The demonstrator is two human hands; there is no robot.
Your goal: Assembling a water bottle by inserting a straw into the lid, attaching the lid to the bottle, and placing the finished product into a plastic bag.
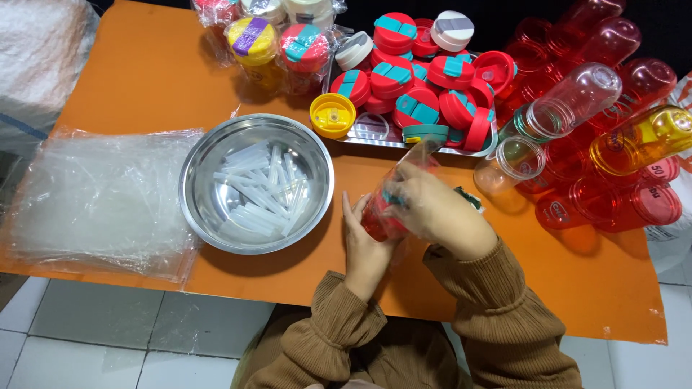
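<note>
A red plastic bottle (378,216) with a red and teal lid lies between my hands, inside a clear plastic bag whose open end sticks up toward the tray. My left hand (362,245) cups the bottle's base from below. My right hand (436,209) wraps over its upper part and the bag. Both hands are over the orange table cover (144,79), just right of a steel bowl (256,184) holding several clear plastic straws.
A metal tray (375,140) piled with red and teal lids sits behind my hands, with a yellow lid (332,115) by it. Bagged bottles stand at the back. Empty red, clear and orange bottles (598,144) lie at right. A stack of clear bags (101,198) lies left.
</note>
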